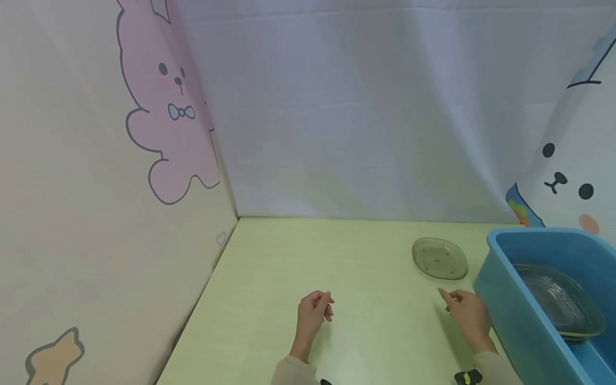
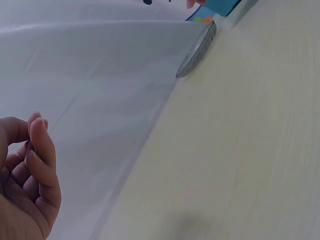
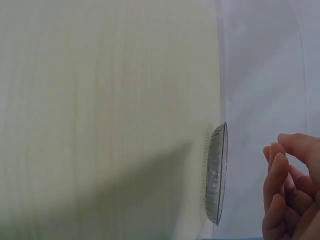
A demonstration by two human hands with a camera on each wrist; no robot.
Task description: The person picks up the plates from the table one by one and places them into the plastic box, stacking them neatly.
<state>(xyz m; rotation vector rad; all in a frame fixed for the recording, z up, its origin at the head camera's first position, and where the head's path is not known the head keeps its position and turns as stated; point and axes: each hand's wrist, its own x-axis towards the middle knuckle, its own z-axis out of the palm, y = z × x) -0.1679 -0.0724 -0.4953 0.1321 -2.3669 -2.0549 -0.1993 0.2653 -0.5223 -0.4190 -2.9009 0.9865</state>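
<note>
A small clear glass plate (image 1: 440, 258) lies flat on the pale green table (image 1: 313, 256), near the back right. In the wrist views the plate (image 2: 197, 50) (image 3: 216, 175) shows edge-on. My right hand (image 1: 467, 313) hovers just in front of it, fingers loosely curled, holding nothing. My left hand (image 1: 314, 312) rests over the middle of the table with its fingers loosely curled and empty; in the left wrist view the left hand (image 2: 25, 175) shows the same relaxed curl.
A blue plastic tub (image 1: 544, 299) stands at the right edge, with a clear glass dish (image 1: 560, 299) inside it. White cloth with cartoon animals hangs behind and on both sides of the table.
</note>
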